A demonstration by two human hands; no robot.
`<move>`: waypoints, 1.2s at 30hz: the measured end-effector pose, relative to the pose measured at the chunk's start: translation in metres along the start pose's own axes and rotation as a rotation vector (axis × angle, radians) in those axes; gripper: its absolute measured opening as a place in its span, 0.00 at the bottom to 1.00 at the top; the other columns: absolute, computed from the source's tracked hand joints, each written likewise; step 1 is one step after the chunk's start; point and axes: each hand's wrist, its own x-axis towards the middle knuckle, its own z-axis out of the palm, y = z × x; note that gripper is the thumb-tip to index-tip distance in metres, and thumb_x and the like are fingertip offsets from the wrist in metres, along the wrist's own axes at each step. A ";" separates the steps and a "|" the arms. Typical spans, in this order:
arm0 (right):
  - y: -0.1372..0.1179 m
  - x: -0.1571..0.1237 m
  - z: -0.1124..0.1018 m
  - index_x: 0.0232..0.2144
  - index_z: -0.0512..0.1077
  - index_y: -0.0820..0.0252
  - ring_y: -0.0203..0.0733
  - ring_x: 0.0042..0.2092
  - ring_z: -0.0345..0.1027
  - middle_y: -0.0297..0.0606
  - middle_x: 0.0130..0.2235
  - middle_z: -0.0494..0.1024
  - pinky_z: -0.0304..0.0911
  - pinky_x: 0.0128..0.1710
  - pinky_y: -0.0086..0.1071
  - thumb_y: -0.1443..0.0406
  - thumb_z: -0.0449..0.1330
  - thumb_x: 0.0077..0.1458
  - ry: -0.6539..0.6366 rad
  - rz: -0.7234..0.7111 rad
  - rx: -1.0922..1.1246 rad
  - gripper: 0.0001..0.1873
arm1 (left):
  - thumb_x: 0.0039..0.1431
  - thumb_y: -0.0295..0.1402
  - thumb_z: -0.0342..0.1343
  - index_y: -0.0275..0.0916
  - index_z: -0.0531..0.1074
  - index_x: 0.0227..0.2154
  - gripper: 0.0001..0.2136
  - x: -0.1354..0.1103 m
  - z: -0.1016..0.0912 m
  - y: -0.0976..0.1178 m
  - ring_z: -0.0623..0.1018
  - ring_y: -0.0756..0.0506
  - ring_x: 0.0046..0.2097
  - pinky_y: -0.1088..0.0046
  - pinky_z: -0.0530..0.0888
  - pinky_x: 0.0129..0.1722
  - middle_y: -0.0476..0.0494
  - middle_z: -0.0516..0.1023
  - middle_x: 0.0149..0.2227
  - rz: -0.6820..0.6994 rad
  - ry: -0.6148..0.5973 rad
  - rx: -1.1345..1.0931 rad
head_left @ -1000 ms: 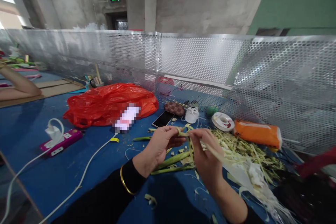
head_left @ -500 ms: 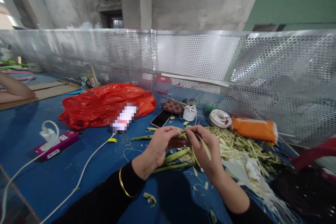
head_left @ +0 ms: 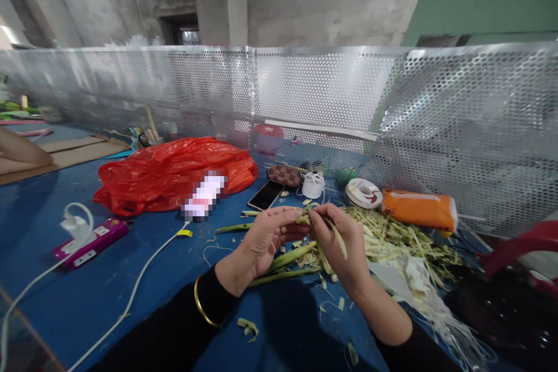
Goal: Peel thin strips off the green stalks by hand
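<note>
Hands [head_left: 305, 238] around thin, fibrous leaf strip [head_left: 335, 235]

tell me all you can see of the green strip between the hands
The pale green leaf strip is thin, flat and fibrous-looking. The left hand and right hand pinch it between their fingertips, above the blue table. Its free end arcs down over the back of the right hand; the pinched part is mostly hidden.
</note>
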 end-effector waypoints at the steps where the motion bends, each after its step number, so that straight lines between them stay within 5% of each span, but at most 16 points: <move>1: 0.000 0.000 0.000 0.25 0.69 0.57 0.37 0.24 0.65 0.31 0.21 0.72 0.58 0.26 0.28 0.59 0.55 0.58 0.002 0.006 0.006 0.11 | 0.42 0.32 0.68 0.31 0.76 0.31 0.12 0.000 0.000 -0.001 0.79 0.48 0.31 0.71 0.74 0.41 0.42 0.80 0.30 0.007 0.006 0.019; 10: 0.000 0.006 0.003 0.23 0.70 0.59 0.37 0.22 0.65 0.31 0.19 0.70 0.58 0.22 0.28 0.58 0.57 0.54 -0.079 0.205 0.259 0.13 | 0.40 0.28 0.68 0.30 0.76 0.27 0.10 0.007 -0.002 -0.006 0.78 0.50 0.28 0.73 0.75 0.37 0.44 0.79 0.26 0.117 0.189 0.054; 13: 0.006 0.011 -0.001 0.33 0.72 0.60 0.42 0.28 0.70 0.37 0.27 0.76 0.65 0.28 0.33 0.60 0.59 0.52 0.066 0.152 0.159 0.09 | 0.40 0.27 0.68 0.31 0.76 0.27 0.09 0.008 -0.004 -0.002 0.78 0.50 0.27 0.74 0.75 0.35 0.45 0.79 0.25 0.119 0.236 0.035; 17: 0.010 0.015 -0.012 0.49 0.68 0.63 0.54 0.46 0.70 0.51 0.43 0.75 0.65 0.45 0.47 0.67 0.61 0.52 0.446 -0.322 -0.375 0.21 | 0.43 0.25 0.67 0.32 0.75 0.26 0.06 0.008 -0.007 0.004 0.78 0.50 0.26 0.76 0.75 0.33 0.45 0.79 0.24 0.077 0.253 -0.041; 19: 0.009 0.014 -0.016 0.51 0.68 0.60 0.53 0.50 0.68 0.51 0.47 0.75 0.61 0.51 0.47 0.70 0.61 0.52 0.509 -0.638 -0.587 0.22 | 0.45 0.24 0.65 0.32 0.75 0.26 0.05 0.009 -0.009 0.006 0.78 0.50 0.27 0.77 0.75 0.33 0.45 0.79 0.25 0.068 0.259 -0.062; 22: 0.008 0.010 -0.016 0.50 0.69 0.57 0.48 0.52 0.67 0.45 0.46 0.76 0.58 0.54 0.43 0.74 0.60 0.54 0.357 -1.000 -0.713 0.21 | 0.46 0.24 0.64 0.32 0.75 0.25 0.04 0.009 -0.011 0.007 0.77 0.51 0.27 0.77 0.75 0.34 0.45 0.78 0.25 0.045 0.241 -0.078; 26: 0.008 0.006 -0.007 0.43 0.73 0.58 0.44 0.51 0.68 0.41 0.44 0.79 0.56 0.55 0.41 0.73 0.57 0.58 0.130 -1.163 -0.687 0.11 | 0.44 0.25 0.64 0.33 0.75 0.25 0.04 0.009 -0.013 0.004 0.77 0.52 0.28 0.77 0.74 0.34 0.46 0.78 0.26 0.000 0.194 -0.101; 31: 0.006 0.004 -0.002 0.39 0.74 0.57 0.41 0.44 0.71 0.37 0.37 0.79 0.59 0.50 0.40 0.75 0.55 0.59 0.066 -1.026 -0.414 0.12 | 0.40 0.27 0.67 0.33 0.77 0.27 0.08 0.008 -0.010 0.001 0.77 0.51 0.27 0.75 0.73 0.33 0.44 0.79 0.26 0.008 0.177 -0.011; 36: 0.000 0.006 -0.003 0.33 0.74 0.56 0.43 0.41 0.71 0.40 0.38 0.77 0.64 0.42 0.38 0.68 0.54 0.60 0.044 -0.496 -0.009 0.08 | 0.37 0.31 0.70 0.31 0.80 0.27 0.12 0.003 -0.002 0.000 0.78 0.49 0.27 0.73 0.74 0.36 0.43 0.80 0.25 0.029 0.147 0.177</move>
